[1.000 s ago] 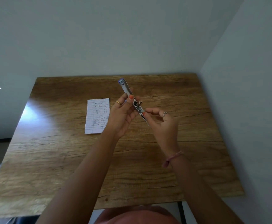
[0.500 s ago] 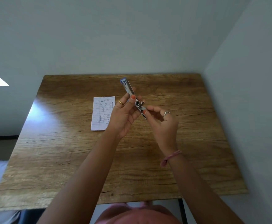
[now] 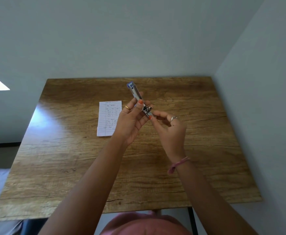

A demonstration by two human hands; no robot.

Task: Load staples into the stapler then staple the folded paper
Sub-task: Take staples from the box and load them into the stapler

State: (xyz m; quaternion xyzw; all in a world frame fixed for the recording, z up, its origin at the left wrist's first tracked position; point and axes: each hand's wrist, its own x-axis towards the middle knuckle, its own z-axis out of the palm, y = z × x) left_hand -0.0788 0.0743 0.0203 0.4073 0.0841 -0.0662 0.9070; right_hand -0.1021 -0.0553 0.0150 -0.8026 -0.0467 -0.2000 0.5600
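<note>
A small silver stapler (image 3: 136,94) with a blue tip is held above the table, its top swung open and pointing up and away. My left hand (image 3: 130,122) grips its middle between thumb and fingers. My right hand (image 3: 170,128) pinches the stapler's near end at the open magazine; whether staples are between those fingertips cannot be seen. The folded lined paper (image 3: 108,118) with handwriting lies flat on the table, just left of my left hand, partly hidden by it.
The wooden table (image 3: 71,167) stands in a corner, with a wall behind it and another along its right edge. A black table leg (image 3: 192,219) shows at the near right. My pink shirt fills the bottom edge.
Both hands and the stapler stay in nearly the same pose. My right fingers have shifted slightly closer along the stapler's near end; my head view has drifted a little left.
</note>
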